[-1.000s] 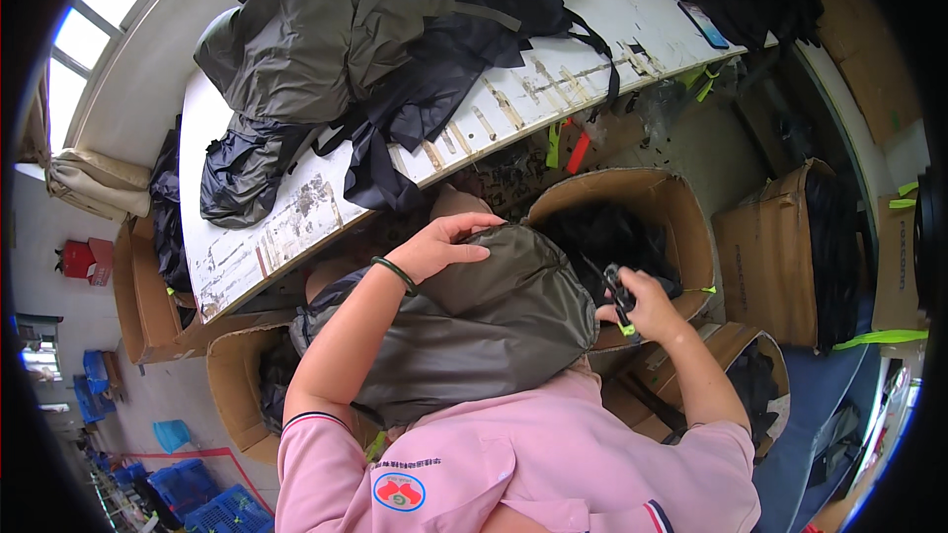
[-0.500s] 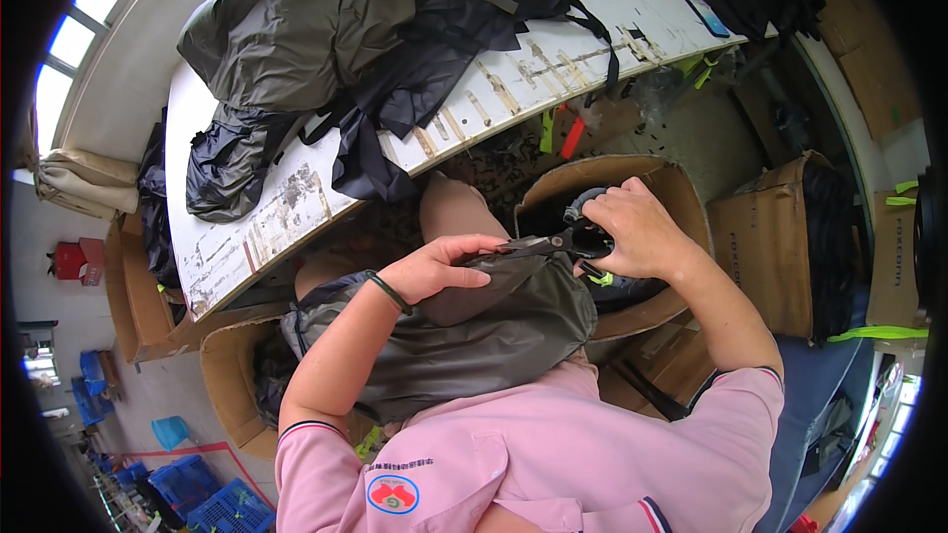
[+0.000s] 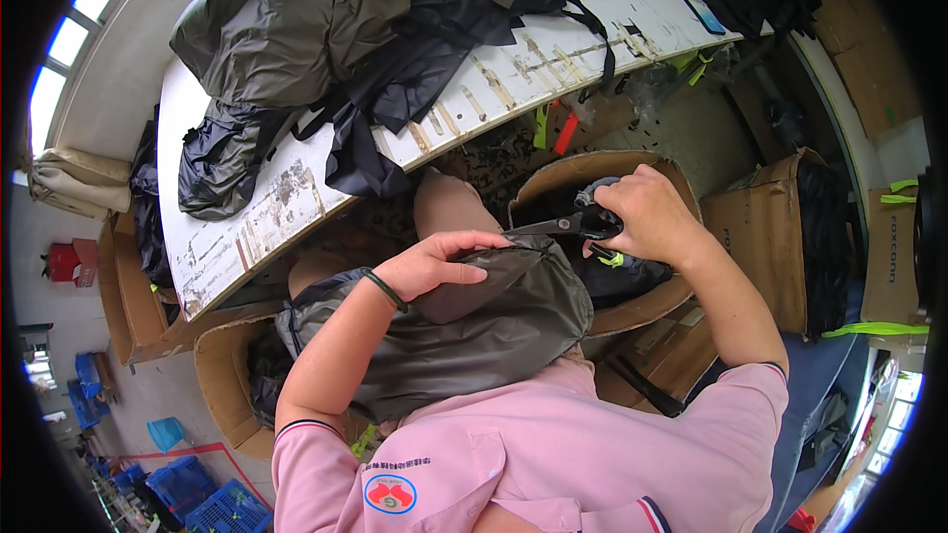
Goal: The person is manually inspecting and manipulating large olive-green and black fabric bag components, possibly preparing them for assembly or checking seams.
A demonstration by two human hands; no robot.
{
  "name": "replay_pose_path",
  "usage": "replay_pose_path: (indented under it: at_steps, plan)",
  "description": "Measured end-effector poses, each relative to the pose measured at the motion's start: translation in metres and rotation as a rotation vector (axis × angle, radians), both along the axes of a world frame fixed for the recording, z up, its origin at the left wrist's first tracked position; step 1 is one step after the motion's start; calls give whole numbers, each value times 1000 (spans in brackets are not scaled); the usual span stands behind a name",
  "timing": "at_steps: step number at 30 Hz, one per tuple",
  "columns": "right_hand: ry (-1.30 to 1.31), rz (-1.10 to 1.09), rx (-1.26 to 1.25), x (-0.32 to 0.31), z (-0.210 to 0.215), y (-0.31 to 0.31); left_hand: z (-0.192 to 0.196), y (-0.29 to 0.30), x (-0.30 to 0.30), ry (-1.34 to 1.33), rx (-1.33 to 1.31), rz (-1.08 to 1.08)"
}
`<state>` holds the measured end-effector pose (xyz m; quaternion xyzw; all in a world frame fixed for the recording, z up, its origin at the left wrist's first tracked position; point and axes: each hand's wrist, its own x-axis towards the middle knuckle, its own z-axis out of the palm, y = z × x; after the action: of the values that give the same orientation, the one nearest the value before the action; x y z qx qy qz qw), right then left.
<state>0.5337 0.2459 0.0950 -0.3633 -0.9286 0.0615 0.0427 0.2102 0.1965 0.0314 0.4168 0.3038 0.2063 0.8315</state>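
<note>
Across my lap lies a dark olive-grey piece of thin, shiny fabric (image 3: 484,321), gathered in folds. My left hand (image 3: 434,266) pinches its upper edge between thumb and fingers. Black-handled scissors (image 3: 565,226) are gripped in my right hand (image 3: 647,215), whose fingers are closed around the handles. The blades point left, and their tips come close to the fabric edge by my left fingertips. Whether the tips touch the cloth I cannot tell. Below my right hand, a bright yellow-green strip (image 3: 610,260) shows against dark material in a cardboard box (image 3: 681,178).
A white, worn worktable (image 3: 286,227) stands ahead, piled with olive and black fabric bags (image 3: 296,30). A phone (image 3: 699,8) lies near its far right side. Cardboard boxes (image 3: 755,247) stand right, and another box (image 3: 222,375) is at my left. Blue crates (image 3: 227,508) sit on the floor.
My right hand and the scissors have shifted slightly up and to the right, drawing the blades back from my left fingers. My left hand keeps its pinch on the fabric.
</note>
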Motion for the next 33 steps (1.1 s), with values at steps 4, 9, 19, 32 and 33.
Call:
replay_pose_path:
  at_steps: [4, 9, 19, 32, 33]
  plan:
    - [385, -38, -286, -35, -3, -2, 1, 4, 13, 13, 172, 55]
    - [466, -9, -596, -64, -36, -3, 18, 0, 6, 371, 576, 163]
    - [486, -232, -865, -44, -37, 1, -13, -47, -74, 638, 585, 296]
    - [-215, 264, -330, -92, 28, 42, -16, -70, -67, 181, 297, 457]
    - [-212, 282, -357, -96, 31, 45, -16, -70, -66, 182, 312, 471]
